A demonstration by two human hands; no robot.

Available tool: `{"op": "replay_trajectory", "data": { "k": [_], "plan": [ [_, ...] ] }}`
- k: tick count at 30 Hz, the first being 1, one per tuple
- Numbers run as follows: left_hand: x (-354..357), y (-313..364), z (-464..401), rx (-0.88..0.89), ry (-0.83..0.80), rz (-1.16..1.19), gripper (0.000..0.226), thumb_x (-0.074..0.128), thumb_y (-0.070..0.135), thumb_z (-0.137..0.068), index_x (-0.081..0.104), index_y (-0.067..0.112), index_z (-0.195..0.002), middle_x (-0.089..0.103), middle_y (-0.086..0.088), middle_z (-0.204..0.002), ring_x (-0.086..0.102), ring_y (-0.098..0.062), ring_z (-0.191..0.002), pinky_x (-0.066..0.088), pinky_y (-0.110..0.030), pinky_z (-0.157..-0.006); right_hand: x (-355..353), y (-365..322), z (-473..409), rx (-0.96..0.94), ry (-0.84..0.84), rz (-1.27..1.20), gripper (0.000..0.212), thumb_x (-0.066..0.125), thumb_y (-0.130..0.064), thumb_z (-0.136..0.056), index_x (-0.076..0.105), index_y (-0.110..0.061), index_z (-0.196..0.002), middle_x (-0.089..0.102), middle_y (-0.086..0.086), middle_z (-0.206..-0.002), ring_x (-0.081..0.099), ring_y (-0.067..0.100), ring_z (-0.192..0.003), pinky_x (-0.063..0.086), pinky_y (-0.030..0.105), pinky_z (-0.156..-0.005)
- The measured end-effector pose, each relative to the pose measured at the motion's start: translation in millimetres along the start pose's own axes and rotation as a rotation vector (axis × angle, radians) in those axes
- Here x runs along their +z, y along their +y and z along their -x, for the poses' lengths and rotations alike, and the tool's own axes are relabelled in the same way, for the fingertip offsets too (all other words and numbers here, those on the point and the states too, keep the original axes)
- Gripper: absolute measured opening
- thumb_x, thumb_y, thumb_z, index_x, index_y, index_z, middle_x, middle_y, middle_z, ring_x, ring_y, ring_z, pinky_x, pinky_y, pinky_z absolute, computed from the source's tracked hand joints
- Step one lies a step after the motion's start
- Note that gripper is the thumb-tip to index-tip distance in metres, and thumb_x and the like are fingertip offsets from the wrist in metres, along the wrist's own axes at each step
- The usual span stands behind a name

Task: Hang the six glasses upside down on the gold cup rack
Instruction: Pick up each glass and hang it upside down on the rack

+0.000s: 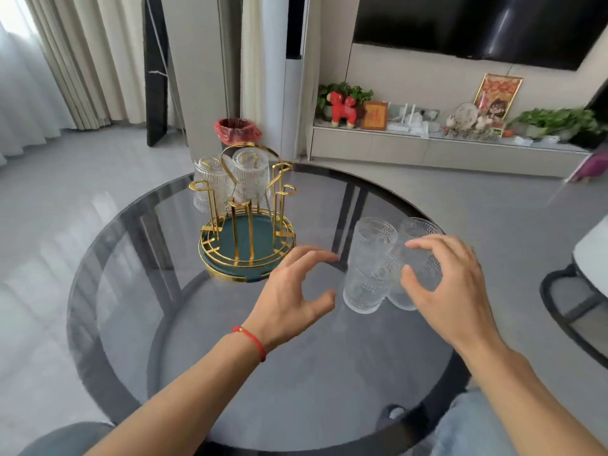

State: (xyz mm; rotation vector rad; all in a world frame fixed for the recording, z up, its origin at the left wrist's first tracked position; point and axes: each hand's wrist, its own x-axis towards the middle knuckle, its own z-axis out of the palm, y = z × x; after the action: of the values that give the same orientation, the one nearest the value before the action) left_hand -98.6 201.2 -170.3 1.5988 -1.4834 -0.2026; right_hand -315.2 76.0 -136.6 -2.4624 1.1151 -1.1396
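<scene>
Hands (296, 284) (450, 287) hover spread-fingered beside two upright glasses (371, 264).

I note the gold wire cup rack (246, 222) left on the round glass bench (138, 291); two clear ribbed glasses (237, 181) hang on it; two clear embossed tumblers (371, 264) stand right.

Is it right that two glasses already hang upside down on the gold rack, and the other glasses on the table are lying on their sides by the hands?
Not quite. The head view shows the table glasses standing upright, open end up, not on their sides. The rest holds: two glasses hang upside down on the gold rack, and the left hand and right hand are by the standing ones.
</scene>
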Motion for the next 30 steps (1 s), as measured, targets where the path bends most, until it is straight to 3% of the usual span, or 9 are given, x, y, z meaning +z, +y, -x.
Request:
{"op": "replay_trajectory", "data": {
  "k": [5, 8, 10, 14, 17, 20, 22, 26, 30],
  "plan": [
    [33, 11, 5, -0.034, -0.096, 0.065, 0.077, 0.081, 0.024, -0.082, 0.043, 0.027, -0.149, 0.046, 0.018, -0.135, 0.043, 0.008, -0.124, 0.044, -0.018, -0.102, -13, 25, 19, 0.298, -0.015, -0.087, 0.056, 0.071, -0.035, -0.085, 0.051, -0.021, -0.136, 0.049, 0.002, -0.135, 0.042, 0.023, -0.131, 0.033, 0.041, -0.113],
    [55, 20, -7, -0.116, -0.101, 0.078, 0.094, 0.083, 0.035, -0.081, 0.028, 0.024, -0.156, 0.041, 0.008, -0.148, 0.042, -0.006, -0.133, 0.040, -0.024, -0.109, -10, 26, 20, 0.364, -0.016, -0.127, 0.053, 0.068, -0.031, -0.086, 0.051, -0.019, -0.135, 0.050, 0.003, -0.133, 0.044, 0.024, -0.129, 0.037, 0.046, -0.112],
    [71, 28, -18, -0.174, -0.041, 0.065, 0.098, 0.084, 0.040, -0.078, 0.028, 0.021, -0.156, 0.042, 0.000, -0.149, 0.042, -0.011, -0.133, 0.035, -0.017, -0.104, -5, 23, 21, 0.340, 0.008, -0.124, 0.046, 0.070, -0.027, -0.084, 0.056, -0.020, -0.128, 0.054, 0.002, -0.128, 0.048, 0.023, -0.123, 0.040, 0.045, -0.108],
    [83, 34, -36, -0.249, 0.057, -0.066, 0.089, 0.085, 0.043, -0.075, 0.039, 0.015, -0.147, 0.052, -0.004, -0.143, 0.051, -0.022, -0.129, 0.038, -0.024, -0.098, -1, 19, 19, 0.310, 0.079, -0.191, 0.024, 0.065, -0.029, -0.081, 0.065, -0.025, -0.105, 0.064, -0.005, -0.108, 0.061, 0.016, -0.101, 0.050, 0.039, -0.091],
    [69, 33, -36, -0.314, 0.041, -0.076, 0.087, 0.088, 0.045, -0.067, 0.046, 0.020, -0.140, 0.056, -0.001, -0.134, 0.054, -0.019, -0.121, 0.042, -0.029, -0.100, -2, 16, 21, 0.219, 0.025, -0.294, 0.008, 0.062, -0.025, -0.080, 0.066, -0.027, -0.086, 0.070, -0.012, -0.081, 0.065, 0.011, -0.073, 0.049, 0.023, -0.066],
    [36, 31, -30, -0.598, -0.045, 0.310, 0.073, 0.091, 0.035, -0.064, 0.055, 0.022, -0.126, 0.063, -0.005, -0.112, 0.064, -0.019, -0.102, 0.059, -0.046, -0.093, 4, 11, 27, 0.094, -0.133, -0.302, 0.008, 0.064, -0.021, -0.085, 0.065, -0.028, -0.082, 0.067, -0.018, -0.072, 0.060, 0.012, -0.058, 0.040, 0.012, -0.056],
    [11, 29, -26, -0.765, -0.103, 0.655, 0.065, 0.087, 0.023, -0.068, 0.056, 0.013, -0.125, 0.065, -0.016, -0.112, 0.067, -0.025, -0.103, 0.063, -0.055, -0.084, 11, 6, 30, 0.067, -0.212, -0.317, 0.006, 0.065, -0.026, -0.088, 0.064, -0.032, -0.089, 0.066, -0.023, -0.078, 0.061, 0.011, -0.058, 0.042, 0.010, -0.057],
    [-17, 20, -14, -0.761, -0.093, 0.984, 0.065, 0.071, 0.012, -0.078, 0.049, -0.009, -0.135, 0.056, -0.029, -0.137, 0.060, -0.041, -0.125, 0.062, -0.055, -0.086, 26, -10, 32, 0.230, -0.438, -0.487, 0.038, 0.057, -0.062, -0.087, 0.055, -0.043, -0.120, 0.067, -0.016, -0.104, 0.071, 0.009, -0.077, 0.054, 0.020, -0.064],
    [-15, 9, 1, -0.728, -0.085, 1.125, 0.070, 0.067, 0.008, -0.080, 0.041, -0.011, -0.143, 0.053, -0.032, -0.143, 0.057, -0.044, -0.130, 0.052, -0.057, -0.104, 42, -33, 26, 0.383, -0.487, -0.809, 0.046, 0.060, -0.065, -0.094, 0.047, -0.043, -0.132, 0.074, -0.012, -0.106, 0.077, 0.020, -0.086, 0.063, 0.039, -0.070]
  ]
}}
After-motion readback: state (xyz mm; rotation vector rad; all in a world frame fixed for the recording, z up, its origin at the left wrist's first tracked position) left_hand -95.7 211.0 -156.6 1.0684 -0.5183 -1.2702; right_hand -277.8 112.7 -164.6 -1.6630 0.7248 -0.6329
